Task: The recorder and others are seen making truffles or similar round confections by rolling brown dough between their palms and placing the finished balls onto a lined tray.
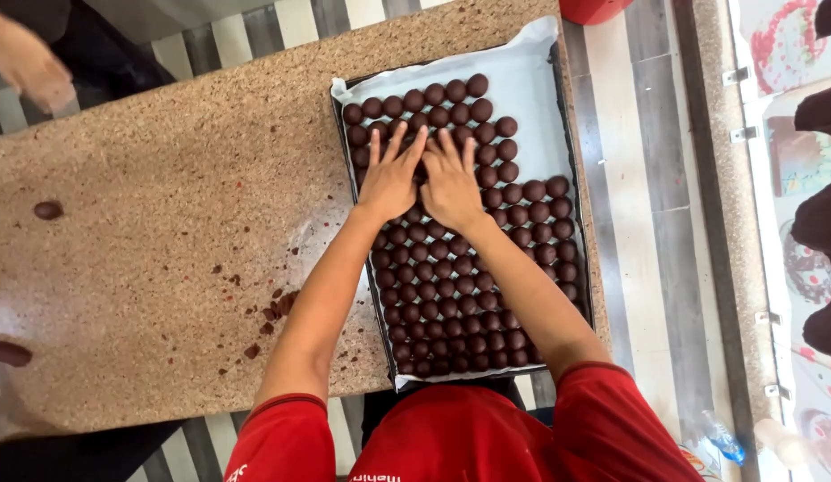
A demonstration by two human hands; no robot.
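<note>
**Both hands flat on the chocolate balls**

While your left hand (390, 178) and right hand (451, 183) lie side by side at upper centre of the frame, both are spread open, fingers fanned and palms down, pressing lightly on the chocolate balls (460, 286) and gripping nothing. The balls fill most of a dark baking tray (583, 268) lined with white parchment paper (531, 80), which sits right of centre on the speckled stone surface (183, 205); only the tray's upper right corner shows bare paper.

Judging by their smooth, matte rounded shape, the balls are likely soft and easily dented, and they would roll or smear under a firm push. Handle them with flat fingers and little pressure, or lift one between fingertips at its sides. The tray looks stiff and probably fairly heavy when this full; its long edges are the safest hold.

One stray ball (47, 211) lies alone at the left of the surface, with brown crumbs (271, 312) scattered lower down. Another person's hand (27, 62) is blurred in the upper left corner. The balls under your palms are hidden, so you cannot tell whether any are squashed. The tray's near edge is partly covered by your red shirt (469, 437).
</note>
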